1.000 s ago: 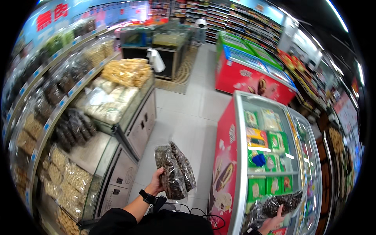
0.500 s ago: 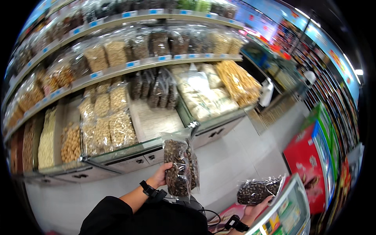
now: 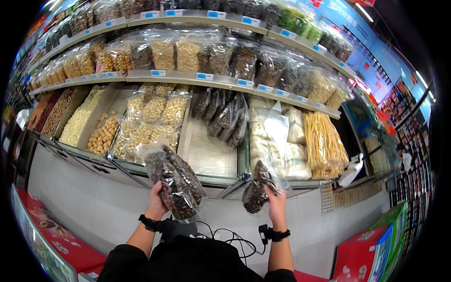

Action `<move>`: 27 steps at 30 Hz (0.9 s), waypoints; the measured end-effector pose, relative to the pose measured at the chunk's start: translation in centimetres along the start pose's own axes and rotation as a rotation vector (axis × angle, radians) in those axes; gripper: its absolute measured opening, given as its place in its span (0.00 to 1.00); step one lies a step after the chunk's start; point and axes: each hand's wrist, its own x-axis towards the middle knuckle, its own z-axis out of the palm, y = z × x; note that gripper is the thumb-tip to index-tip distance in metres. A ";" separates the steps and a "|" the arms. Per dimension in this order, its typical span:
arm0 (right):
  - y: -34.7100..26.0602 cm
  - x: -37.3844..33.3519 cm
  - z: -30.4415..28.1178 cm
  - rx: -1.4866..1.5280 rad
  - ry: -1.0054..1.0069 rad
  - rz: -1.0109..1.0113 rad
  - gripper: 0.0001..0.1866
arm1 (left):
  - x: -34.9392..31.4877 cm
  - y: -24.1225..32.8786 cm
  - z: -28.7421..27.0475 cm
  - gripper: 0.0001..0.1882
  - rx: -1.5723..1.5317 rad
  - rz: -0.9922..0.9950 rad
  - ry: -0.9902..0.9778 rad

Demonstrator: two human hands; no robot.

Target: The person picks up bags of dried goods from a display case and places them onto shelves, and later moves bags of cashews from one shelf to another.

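Observation:
My left hand (image 3: 157, 203) is closed round what looks like a pair of clear plastic bags of dark dried pieces (image 3: 174, 185), pressed together and tilted in front of the display bin. A single similar bag of dark dried pieces (image 3: 256, 193) is gripped in my right hand (image 3: 276, 201), a little above the bin's front glass edge. Between and beyond both hands lies a wooden bin compartment (image 3: 206, 152), its bare bottom showing at the front. More dark bags (image 3: 230, 120) stand in a bunch at its back. The exact kind of dried food cannot be made out.
Left of that compartment are bags of pale round food (image 3: 157, 110) and loose tan balls (image 3: 102, 136). White packs (image 3: 295, 160) and yellow sticks (image 3: 324, 143) fill the bin at right. Shelves of bags rise behind. Red freezers (image 3: 361, 254) stand at both sides; cables (image 3: 237, 237) hang near my body.
I have turned from the freezer toward the shelves. My right hand has brought its bag up from beside the freezer to the bin's front. The left-hand bags now tilt before the bin.

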 end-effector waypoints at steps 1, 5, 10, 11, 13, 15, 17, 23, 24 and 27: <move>-0.6 1.8 1.8 -0.115 -0.073 -0.038 0.14 | 0.1 0.9 -0.4 0.27 -0.005 0.044 0.022; -1.0 8.4 8.8 -0.842 -0.180 -0.478 0.22 | 1.3 4.5 -2.5 0.29 -0.043 0.207 0.056; 0.9 15.4 16.5 -0.967 -0.356 -0.048 0.23 | 4.2 8.9 -3.8 0.32 -0.026 0.420 0.123; 1.9 16.7 18.0 -0.799 -0.403 0.128 0.23 | 4.5 10.0 -4.6 0.33 -0.010 0.435 0.144; 3.6 18.4 20.4 -0.428 -0.427 0.399 0.25 | 5.5 12.1 -5.7 0.36 0.037 0.464 0.209; 7.8 19.9 22.2 -0.238 -0.341 0.465 0.26 | 6.3 13.7 -7.1 0.36 0.005 0.492 0.182; 10.8 20.8 23.8 -0.110 -0.253 0.482 0.25 | 7.0 14.8 -9.2 0.36 -0.037 0.474 0.163; 13.7 24.3 26.1 -0.311 -0.213 0.332 0.23 | 8.1 16.7 -10.0 0.36 -0.070 0.462 0.185; 13.1 24.7 26.3 -0.394 -0.228 0.318 0.23 | 8.2 16.8 -9.9 0.36 -0.070 0.454 0.182; 15.1 25.9 27.1 -0.083 -0.115 0.314 0.20 | 9.0 16.5 -9.2 0.35 -0.049 0.483 0.257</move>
